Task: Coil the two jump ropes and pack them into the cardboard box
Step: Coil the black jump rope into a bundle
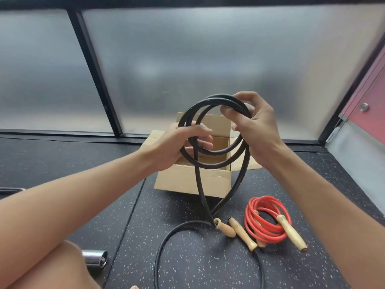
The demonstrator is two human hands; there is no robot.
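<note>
**Winding up the black rope**

From the head camera, the black jump rope [214, 166] is up in the air in front of the open cardboard box [193, 180]. The left hand [179, 144] has its fingers curled round the loops on one side. The right hand [256, 130] pinches the loops at the top. A few rounds are made. The rest of the rope hangs down to the floor [187, 257] and makes one big loose loop there, with a wooden handle [224, 228] at its end. The red jump rope [251, 223] is already in a neat ring on the floor, near the box but not inside.

I think the job now is to finish winding. One hand should squeeze the rounds together while the other pulls up more rope and lays each new round the same size. The rounds must be small enough for the box. The rope looks springy, so it may pop open if a hand lets go.

The floor is dark rubber with little white specks. Behind the box is a big frosted window [208, 59] with black frames. A shiny metal tube [95, 258] lies low on the left, by the person's knee
</note>
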